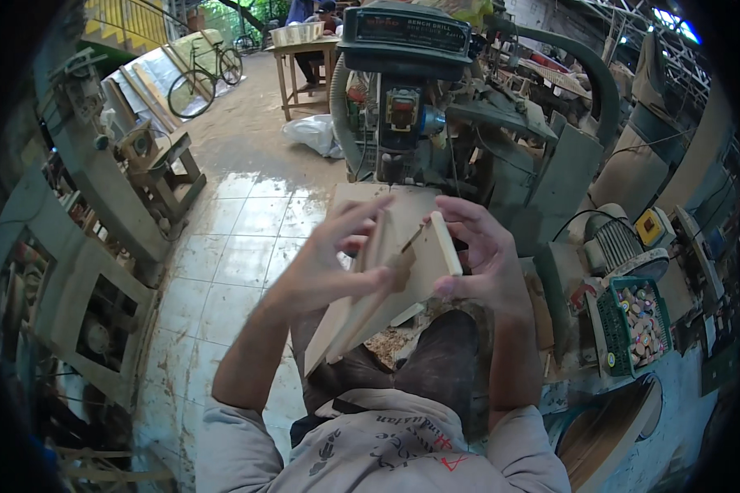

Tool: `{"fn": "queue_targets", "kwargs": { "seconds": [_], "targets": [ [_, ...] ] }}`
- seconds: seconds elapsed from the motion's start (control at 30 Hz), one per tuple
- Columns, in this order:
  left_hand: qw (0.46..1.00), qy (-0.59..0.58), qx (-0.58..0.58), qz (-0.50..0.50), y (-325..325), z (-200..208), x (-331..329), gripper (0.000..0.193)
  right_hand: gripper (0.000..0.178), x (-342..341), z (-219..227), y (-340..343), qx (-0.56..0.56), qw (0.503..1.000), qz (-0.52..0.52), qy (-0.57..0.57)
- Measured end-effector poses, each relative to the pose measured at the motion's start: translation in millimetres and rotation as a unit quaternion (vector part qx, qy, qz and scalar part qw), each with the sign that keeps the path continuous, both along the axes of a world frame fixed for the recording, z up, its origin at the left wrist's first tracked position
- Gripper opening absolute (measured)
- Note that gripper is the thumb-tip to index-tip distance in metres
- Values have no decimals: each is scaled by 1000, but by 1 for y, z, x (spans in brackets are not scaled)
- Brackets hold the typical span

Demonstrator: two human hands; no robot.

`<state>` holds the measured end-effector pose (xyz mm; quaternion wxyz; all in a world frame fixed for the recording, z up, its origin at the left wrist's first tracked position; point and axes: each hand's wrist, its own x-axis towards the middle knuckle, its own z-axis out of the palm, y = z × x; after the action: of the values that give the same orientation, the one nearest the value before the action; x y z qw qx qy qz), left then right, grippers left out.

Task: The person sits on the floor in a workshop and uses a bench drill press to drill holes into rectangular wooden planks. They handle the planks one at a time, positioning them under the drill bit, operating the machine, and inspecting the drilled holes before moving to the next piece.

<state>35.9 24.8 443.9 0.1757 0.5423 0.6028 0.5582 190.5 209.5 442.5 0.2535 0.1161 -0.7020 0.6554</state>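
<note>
Both my hands are over a tilted wooden board (423, 197) that lies in front of my lap, below the drill head. My right hand (487, 255) pinches a small flat pale wooden piece (446, 244) on edge, thumb below and fingers above. My left hand (337, 255) has its fingers and thumb spread apart, beside a long wooden strip (358, 316) along the board's left side. Near the left thumb tip is a small brown shape (401, 269), blurred. A thin dark sliver (413, 238) shows between the hands; I cannot tell what it is.
A bench drill (404, 41) stands straight ahead. On the right are a green basket (612, 329) of small colourful pieces and a motor (612, 242). A wooden stand (168, 181), a bicycle (205, 74), and a table (300, 49) with a person (325, 16) are farther off.
</note>
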Motion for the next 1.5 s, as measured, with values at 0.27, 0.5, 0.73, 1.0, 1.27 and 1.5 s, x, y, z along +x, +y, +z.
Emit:
{"fn": "queue_targets", "kwargs": {
  "seconds": [0.27,0.5,0.73,1.0,1.27,1.5],
  "targets": [
    [950,-184,250,22,-21,2,-25,66,56,-7,-2,13,-17,999,-16,-23],
    [969,-171,162,70,-23,6,-27,54,45,-31,3,5,-5,998,-40,-54],
    [926,-343,158,9,8,-9,-14,47,30,-70,5,-10,-12,998,-44,-35],
    [928,-321,120,146,8,-25,-45,32,46,-55,-78,-66,-126,971,-199,31],
    [915,-220,146,305,-5,-31,-94,53,110,-20,-201,-165,57,969,-143,-194],
    [929,-167,178,278,-57,-27,-140,45,80,13,-181,-69,38,961,-246,-118]
  ]
}}
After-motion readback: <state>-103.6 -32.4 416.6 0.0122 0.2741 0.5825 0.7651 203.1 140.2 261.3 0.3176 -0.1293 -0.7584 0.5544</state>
